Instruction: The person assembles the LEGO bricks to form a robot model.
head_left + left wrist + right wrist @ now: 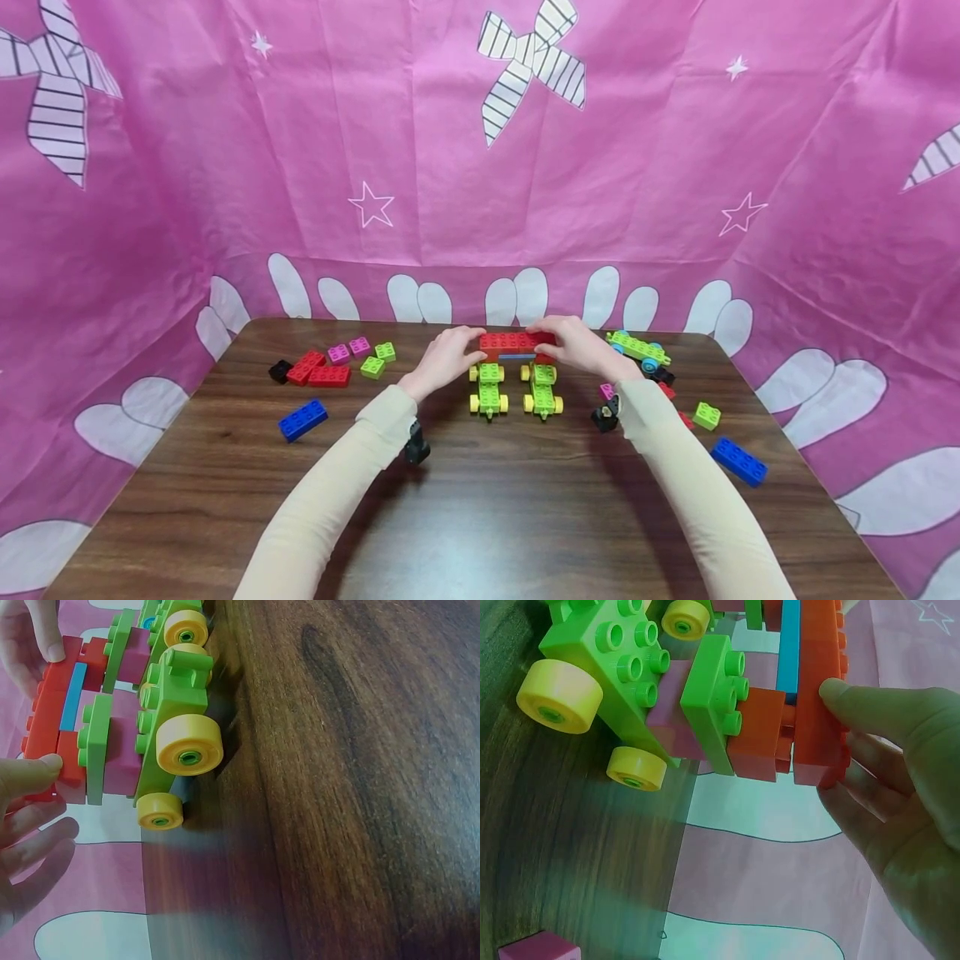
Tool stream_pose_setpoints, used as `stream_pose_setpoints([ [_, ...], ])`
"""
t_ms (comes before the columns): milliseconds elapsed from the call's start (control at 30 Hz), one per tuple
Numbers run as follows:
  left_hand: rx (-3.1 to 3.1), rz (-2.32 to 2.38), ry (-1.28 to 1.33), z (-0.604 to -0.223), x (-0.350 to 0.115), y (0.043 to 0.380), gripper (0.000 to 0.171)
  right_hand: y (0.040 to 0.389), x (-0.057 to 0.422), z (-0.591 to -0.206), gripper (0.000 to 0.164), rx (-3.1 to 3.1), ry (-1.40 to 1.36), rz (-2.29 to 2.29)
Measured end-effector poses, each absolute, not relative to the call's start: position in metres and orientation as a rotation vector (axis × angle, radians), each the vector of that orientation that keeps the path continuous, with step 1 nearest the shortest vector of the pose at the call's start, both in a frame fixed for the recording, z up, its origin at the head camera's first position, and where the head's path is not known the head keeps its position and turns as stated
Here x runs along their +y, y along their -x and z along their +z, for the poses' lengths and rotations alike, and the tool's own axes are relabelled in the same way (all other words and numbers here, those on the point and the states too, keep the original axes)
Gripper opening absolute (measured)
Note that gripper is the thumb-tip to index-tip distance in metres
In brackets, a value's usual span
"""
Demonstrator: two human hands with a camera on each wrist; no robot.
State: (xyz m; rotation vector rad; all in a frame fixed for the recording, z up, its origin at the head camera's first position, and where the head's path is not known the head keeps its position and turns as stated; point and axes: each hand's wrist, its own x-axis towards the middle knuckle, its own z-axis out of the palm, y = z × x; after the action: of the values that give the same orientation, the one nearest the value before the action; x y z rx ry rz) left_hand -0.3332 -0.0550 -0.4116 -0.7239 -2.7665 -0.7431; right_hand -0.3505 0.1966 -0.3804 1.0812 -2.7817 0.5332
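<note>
Hands are well apart from where I'm standing, one on each end of a red top row (508, 342). Left hand (447, 357) has thumb and finger pinched on its left end; right hand (573, 346) is clamped on the other the same way. That row spans two brick stacks between the hands, with a blue strip (517, 357) tucked under its middle.

Each stack goes pink, green, red on top of a green wheeled base; the left base (489, 396) and right base (542, 396) both roll on yellow wheels, just nearer the person than the hands. Funny bit: by the right hand, studs peek out between the row and the lower red brick (757, 735), so that end isn't fully seated.

Out left of the left hand there's a bunch of loose pink bricks (360, 346), red bricks (328, 377) and a blue brick (303, 420). Just past the right hand, a blue-wheeled base (637, 347) sits on the surface (465, 533).
</note>
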Motion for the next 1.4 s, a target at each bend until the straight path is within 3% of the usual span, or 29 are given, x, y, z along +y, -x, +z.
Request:
stream_pose_setpoints([
  [1400,-2.787,-0.71,0.741,-0.414,-0.057,0.327,0.043,0.34,0.219,-0.387,0.035,-2.894,-0.976,0.695],
])
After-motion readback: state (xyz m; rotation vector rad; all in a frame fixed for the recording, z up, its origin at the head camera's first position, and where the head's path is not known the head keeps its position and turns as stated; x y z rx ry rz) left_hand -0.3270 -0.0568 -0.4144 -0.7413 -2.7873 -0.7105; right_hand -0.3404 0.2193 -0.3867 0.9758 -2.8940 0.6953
